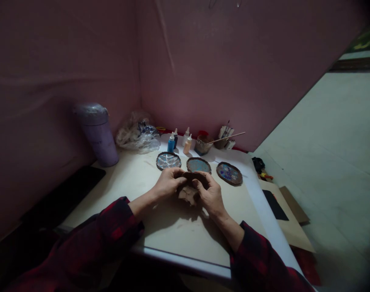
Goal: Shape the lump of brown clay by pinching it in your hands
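Both hands hold a dark brown clay piece above the near middle of the table. It looks thin-walled, with a ragged lower edge and a paler, lit patch facing me. My left hand pinches its left side, thumb on the near face and fingers behind. On the right side, my right hand grips it likewise, its thumb pressed to the near face. Just beyond are three shallow brown-rimmed dishes: one with white streaks on blue, a blue-grey one partly behind the hands, and a purple-speckled one.
Behind the dishes stand a blue paint bottle, a peach one, other bottles, a cup with a brush across it, and a brush holder. A purple tumbler and plastic bag are at left.
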`<state>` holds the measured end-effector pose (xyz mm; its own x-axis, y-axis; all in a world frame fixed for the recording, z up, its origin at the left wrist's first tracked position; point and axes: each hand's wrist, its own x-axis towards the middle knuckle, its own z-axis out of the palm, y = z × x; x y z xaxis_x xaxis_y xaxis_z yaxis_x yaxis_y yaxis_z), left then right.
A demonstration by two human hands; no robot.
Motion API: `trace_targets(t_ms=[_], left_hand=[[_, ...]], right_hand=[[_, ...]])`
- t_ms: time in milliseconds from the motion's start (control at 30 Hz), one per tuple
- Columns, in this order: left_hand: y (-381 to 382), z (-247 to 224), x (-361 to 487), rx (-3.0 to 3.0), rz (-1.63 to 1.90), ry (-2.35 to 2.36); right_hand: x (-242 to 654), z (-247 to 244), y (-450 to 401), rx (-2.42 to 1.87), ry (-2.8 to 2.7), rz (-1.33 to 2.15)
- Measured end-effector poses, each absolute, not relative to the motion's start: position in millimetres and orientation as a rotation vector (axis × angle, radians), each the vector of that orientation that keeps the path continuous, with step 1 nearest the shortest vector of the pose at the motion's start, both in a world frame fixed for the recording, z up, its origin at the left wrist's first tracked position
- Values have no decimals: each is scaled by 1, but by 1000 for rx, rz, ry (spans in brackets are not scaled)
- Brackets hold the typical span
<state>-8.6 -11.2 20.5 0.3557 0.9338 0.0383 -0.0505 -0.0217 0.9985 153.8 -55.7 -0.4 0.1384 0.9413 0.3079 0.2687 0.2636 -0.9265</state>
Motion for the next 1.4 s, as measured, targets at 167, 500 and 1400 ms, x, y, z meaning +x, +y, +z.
trace_targets(t_ms=[167, 500, 1400], left_hand=[[-13, 24, -7, 1254, 1073, 914], [-11, 21, -6, 1238, 1078, 822], [-12, 12, -8, 1204, 939, 770]], right_hand=[[153, -4, -52, -1289, -1350, 836], [152, -4, -52, -1178, -1265, 879], [157, -3, -47, -1254, -1124, 1132]])
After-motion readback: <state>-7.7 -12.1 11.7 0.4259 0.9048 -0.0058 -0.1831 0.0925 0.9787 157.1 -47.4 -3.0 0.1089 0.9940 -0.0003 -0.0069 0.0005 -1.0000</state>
